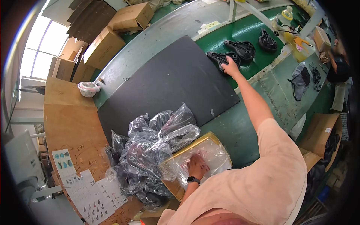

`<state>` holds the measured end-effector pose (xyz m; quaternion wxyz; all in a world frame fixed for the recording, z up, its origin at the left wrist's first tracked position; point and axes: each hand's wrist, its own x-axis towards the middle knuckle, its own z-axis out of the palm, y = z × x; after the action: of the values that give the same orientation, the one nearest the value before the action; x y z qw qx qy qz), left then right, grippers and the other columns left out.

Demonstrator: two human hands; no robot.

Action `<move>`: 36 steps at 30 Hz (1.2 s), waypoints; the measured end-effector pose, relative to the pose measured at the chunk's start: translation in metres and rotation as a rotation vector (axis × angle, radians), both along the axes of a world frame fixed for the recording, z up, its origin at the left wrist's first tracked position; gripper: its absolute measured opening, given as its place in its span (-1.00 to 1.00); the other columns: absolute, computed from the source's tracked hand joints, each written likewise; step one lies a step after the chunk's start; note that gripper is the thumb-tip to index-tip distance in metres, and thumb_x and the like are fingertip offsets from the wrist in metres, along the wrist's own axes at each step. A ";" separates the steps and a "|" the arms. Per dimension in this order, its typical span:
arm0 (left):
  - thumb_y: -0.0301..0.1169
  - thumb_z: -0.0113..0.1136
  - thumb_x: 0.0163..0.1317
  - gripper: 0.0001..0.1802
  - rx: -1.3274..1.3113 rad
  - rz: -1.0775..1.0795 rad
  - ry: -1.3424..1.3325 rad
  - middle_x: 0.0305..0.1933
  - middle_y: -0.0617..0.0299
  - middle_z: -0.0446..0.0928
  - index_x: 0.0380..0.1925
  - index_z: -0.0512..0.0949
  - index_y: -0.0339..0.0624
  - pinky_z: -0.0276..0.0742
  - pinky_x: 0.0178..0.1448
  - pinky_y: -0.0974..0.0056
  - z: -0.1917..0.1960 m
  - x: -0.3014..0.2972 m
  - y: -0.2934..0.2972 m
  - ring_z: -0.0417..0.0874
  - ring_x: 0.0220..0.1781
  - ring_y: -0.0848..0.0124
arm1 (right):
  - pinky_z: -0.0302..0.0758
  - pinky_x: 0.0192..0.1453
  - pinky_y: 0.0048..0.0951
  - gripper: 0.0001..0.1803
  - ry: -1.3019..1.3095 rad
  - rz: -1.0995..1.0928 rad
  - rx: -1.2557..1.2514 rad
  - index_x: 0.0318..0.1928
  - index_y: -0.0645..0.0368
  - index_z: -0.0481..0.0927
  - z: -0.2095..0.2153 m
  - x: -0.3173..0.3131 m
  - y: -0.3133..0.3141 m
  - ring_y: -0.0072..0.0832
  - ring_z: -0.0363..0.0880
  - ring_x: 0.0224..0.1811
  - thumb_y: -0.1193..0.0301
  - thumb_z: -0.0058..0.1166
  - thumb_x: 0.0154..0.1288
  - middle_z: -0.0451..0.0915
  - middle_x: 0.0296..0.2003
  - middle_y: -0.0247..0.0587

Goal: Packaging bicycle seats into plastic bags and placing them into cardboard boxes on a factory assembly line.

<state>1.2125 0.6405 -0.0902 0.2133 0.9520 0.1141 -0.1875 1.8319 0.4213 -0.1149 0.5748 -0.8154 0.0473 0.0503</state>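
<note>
My right arm reaches far across the bench, and my right hand is closed on the near end of a black bicycle saddle. That saddle lies underside up, its rails showing, at the edge of a green belt. Just beyond it are a second black saddle and a third saddle. Close to my body, my left hand lies flat with fingers apart on a stack of clear plastic bags in a yellow-edged carton. A dark watch band circles the left wrist.
A heap of plastic-wrapped dark saddles sits left of the carton, against a black mat. Printed sheets lie on a wooden board. Cartons stand far left; an open carton is at right. A metal frame rises beyond the belt.
</note>
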 end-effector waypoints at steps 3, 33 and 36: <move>-0.07 0.42 0.23 -0.06 0.057 0.122 0.019 0.65 -0.05 0.26 0.57 0.31 -0.11 0.15 0.66 -0.33 -0.023 -0.035 0.022 0.22 0.69 -0.07 | 0.73 -0.27 -0.32 -0.07 0.182 -0.010 0.131 0.63 0.27 0.17 -0.010 0.024 0.025 -0.39 0.75 -0.31 0.43 0.34 0.34 0.48 0.42 0.20; -0.03 0.34 0.34 -0.39 0.081 0.182 -0.304 0.25 -0.15 0.62 0.21 0.62 -0.25 0.55 0.40 -0.11 -0.020 -0.079 -0.038 0.61 0.33 -0.10 | 0.44 0.51 0.03 -0.51 0.309 -0.538 1.171 0.44 0.03 0.54 -0.014 -0.711 -0.378 -0.19 0.56 0.41 0.09 0.04 0.68 0.59 0.39 -0.15; 0.05 0.40 0.31 -0.27 -0.140 0.262 -0.407 0.20 -0.15 0.62 0.26 0.56 -0.31 0.57 0.39 -0.11 -0.006 -0.058 -0.061 0.61 0.30 -0.14 | 0.49 0.44 -0.03 -0.49 0.709 -0.248 0.897 0.47 0.00 0.52 -0.003 -0.692 -0.419 -0.27 0.57 0.40 0.10 0.06 0.68 0.59 0.39 -0.23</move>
<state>1.1549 0.5794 -0.0962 0.3198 0.9302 0.1779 0.0297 1.1402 0.0026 -0.1180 0.8144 -0.4142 0.3060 0.2675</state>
